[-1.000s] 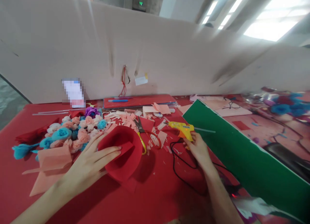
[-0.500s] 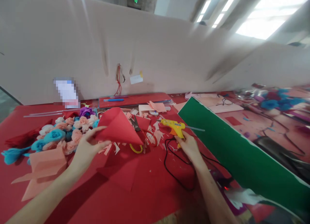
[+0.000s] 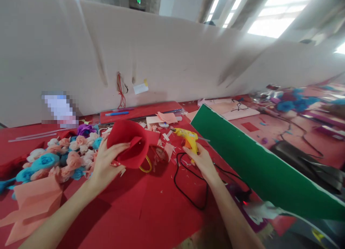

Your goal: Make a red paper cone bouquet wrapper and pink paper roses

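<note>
My left hand (image 3: 109, 162) is closed on a red paper cone (image 3: 114, 134), its fingers reaching inside the rolled sheet. The cone's wide mouth faces me, and a folded edge shows within. To the right, my right hand (image 3: 202, 159) grips the handle of a yellow hot glue gun (image 3: 190, 138), low over the table, with its nozzle pointing left. A clear glue stick juts from the gun's back. From its grip a black cord (image 3: 175, 180) loops across the table. Scissors (image 3: 146, 165) with red and yellow handles lie behind the cone, their blades hidden.
Crepe paper flowers (image 3: 45, 161) in blue, peach and white crowd the left side. Peach sheets (image 3: 35, 198) lie in front of them. A green board (image 3: 242, 159) slants along the right side. Paper scraps (image 3: 169, 150) litter the middle, before a pale partition (image 3: 167, 62).
The red paper has gone from a flatter, pointed shape to a rolled cone with its mouth toward me. My right hand still holds the glue gun. The view has shifted right.
</note>
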The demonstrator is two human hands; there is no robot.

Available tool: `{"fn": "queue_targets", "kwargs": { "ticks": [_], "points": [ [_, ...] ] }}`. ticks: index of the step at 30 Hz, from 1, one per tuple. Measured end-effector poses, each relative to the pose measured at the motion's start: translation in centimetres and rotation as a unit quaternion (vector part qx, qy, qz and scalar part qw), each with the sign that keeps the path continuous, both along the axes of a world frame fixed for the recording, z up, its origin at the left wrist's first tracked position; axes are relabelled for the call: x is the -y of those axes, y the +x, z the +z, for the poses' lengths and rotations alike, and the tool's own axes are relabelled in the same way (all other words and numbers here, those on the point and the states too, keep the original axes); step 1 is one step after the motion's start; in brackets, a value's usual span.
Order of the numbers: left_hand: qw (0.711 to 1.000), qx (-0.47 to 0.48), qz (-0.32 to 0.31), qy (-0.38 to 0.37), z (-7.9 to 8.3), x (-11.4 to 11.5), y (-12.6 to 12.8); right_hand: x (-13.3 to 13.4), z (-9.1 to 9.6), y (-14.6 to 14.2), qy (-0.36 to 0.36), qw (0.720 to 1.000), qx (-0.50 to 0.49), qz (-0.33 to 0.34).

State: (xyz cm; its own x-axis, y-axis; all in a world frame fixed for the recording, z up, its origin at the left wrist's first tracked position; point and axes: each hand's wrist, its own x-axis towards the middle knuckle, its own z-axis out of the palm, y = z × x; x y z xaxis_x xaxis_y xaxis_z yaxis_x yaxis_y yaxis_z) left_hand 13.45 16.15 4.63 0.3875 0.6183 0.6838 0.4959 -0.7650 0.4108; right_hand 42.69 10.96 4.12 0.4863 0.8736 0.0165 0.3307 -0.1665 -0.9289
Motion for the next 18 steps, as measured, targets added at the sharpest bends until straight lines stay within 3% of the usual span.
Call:
{"fn": "queue_targets", "kwargs": {
  "ticks": [2,5,7,10,15,18],
  "points": [
    [0.992,-0.072,0.016,0.099,0.2,1.1,-1.0,0.9,1.1,-1.0,0.02,0.999,0.036,-0.018],
    [0.981,-0.124,0.027,0.148,0.5,2.3,-1.8,2.8,2.7,-3.2,0.085,0.98,0.177,-0.011],
    [0.976,-0.15,0.03,0.156,0.8,2.8,-2.0,4.0,3.5,-4.9,0.142,0.944,0.298,0.003],
    [0.967,-0.192,0.039,0.16,1.3,3.5,-2.1,4.9,4.3,-6.9,0.173,0.891,0.42,0.012],
    [0.957,-0.244,0.046,0.151,2.2,4.9,-1.8,4.7,4.6,-8.1,0.19,0.813,0.551,-0.018],
    [0.953,-0.262,0.05,0.144,2.7,5.9,-1.5,4.4,4.3,-8.3,0.2,0.782,0.59,-0.017]
  ]
}}
